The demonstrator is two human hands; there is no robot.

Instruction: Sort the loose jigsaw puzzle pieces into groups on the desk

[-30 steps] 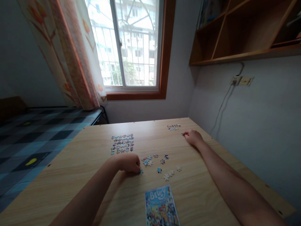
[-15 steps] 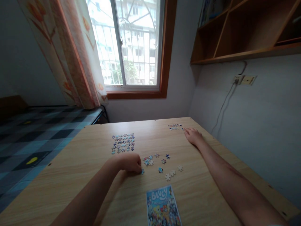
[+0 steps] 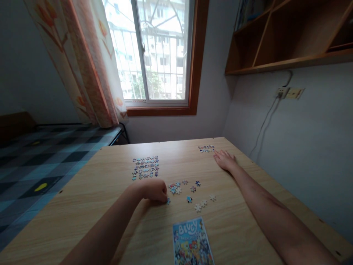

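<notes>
My left hand (image 3: 156, 190) rests on the near middle of the table with its fingers curled down, closed on a small blue puzzle piece (image 3: 168, 201) that pokes out by the fingertips. Farther off, my right hand (image 3: 224, 160) lies low over the tabletop, fingers apart. Its index fingertip is at the right end of two short rows of puzzle pieces (image 3: 206, 149). Between the hands lie a cluster of loose pieces (image 3: 175, 188) and several single ones, such as a blue piece (image 3: 189, 199) and pale face-down pieces (image 3: 198, 207).
A larger grid of puzzle pieces (image 3: 145, 167) lies beyond my left hand. The colourful picture card (image 3: 192, 241) sits at the near edge of view on the wooden table (image 3: 91, 184). A bed (image 3: 63, 154) stands left, a wall shelf (image 3: 275, 40) hangs right.
My right hand has shifted slightly left, and the puzzle piece at its fingertip now sits against the end of the short row, its gap closed. My left hand has stayed put.
</notes>
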